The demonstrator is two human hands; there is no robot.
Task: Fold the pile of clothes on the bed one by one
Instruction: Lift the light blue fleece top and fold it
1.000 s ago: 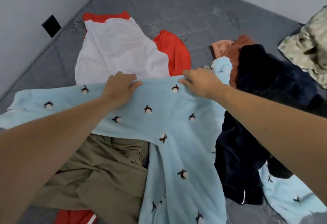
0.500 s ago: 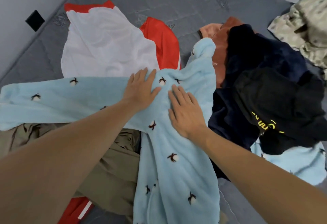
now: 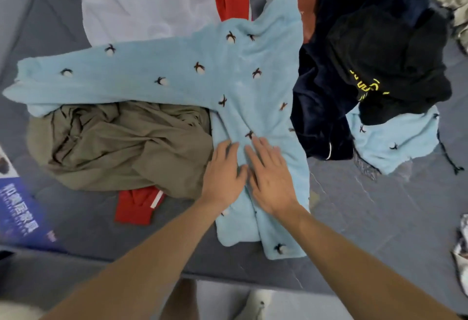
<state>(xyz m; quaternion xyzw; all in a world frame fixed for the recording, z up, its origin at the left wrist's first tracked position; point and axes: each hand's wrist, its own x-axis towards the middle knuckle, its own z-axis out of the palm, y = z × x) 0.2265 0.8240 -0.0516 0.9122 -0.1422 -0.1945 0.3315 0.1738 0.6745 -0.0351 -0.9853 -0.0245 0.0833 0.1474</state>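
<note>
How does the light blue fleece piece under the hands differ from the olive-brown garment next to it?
The light blue fleece garment is spread out fairly flat, while the olive-brown garment lies crumpled in folds. The blue one carries small dark-and-white motifs; the olive one is plain. The left hand and right hand press flat on the blue one; neither touches the olive one. Both lie on the grey bed, still unfolded.

Yellow lettering is showing on black garment (image 3: 387, 66), folded, unreadable. White characters are showing on blue sheet (image 3: 17, 216), blurred, illegible.
</note>
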